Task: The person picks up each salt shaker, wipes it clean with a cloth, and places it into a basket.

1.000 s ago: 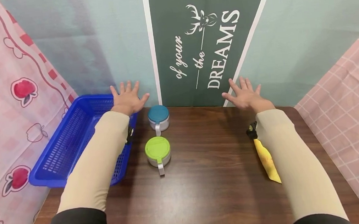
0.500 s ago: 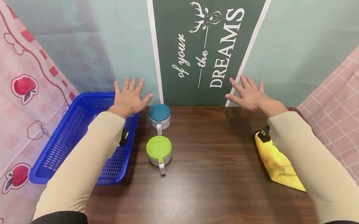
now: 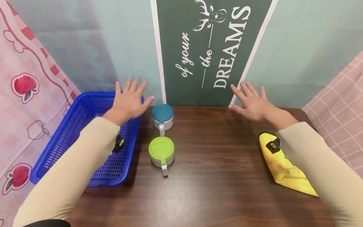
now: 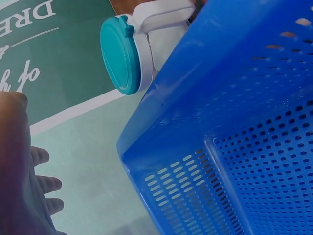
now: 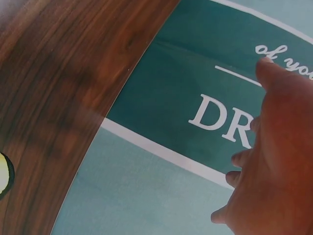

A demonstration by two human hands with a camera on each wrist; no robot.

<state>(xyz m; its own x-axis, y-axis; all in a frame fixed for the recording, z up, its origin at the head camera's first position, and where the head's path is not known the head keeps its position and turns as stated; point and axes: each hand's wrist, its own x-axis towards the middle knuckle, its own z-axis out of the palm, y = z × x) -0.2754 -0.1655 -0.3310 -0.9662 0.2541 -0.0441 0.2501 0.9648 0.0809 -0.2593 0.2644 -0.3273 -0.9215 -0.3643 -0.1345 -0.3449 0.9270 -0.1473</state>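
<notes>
My left hand hovers over the far right corner of a blue perforated basket, fingers straight and spread. Just right of it stands a white cup with a blue lid; its handle points toward me. Nearer to me is a second cup with a lime-green lid. My right hand, fingers spread and holding nothing, is raised above the table's far right part. Below its wrist lies a yellow cloth item with a dark end, partly hidden by the sleeve. In the left wrist view the teal-looking lid shows beyond the basket rim.
The dark wooden table meets a green and pale-blue fabric backdrop at its far edge. A pink patterned curtain borders the left side, and a pink checked cloth the right.
Both forearms have swung outward, uncovering more of the basket and the yellow cloth item. My right hand has dipped slightly in the last half second. The cups and basket stay put.
</notes>
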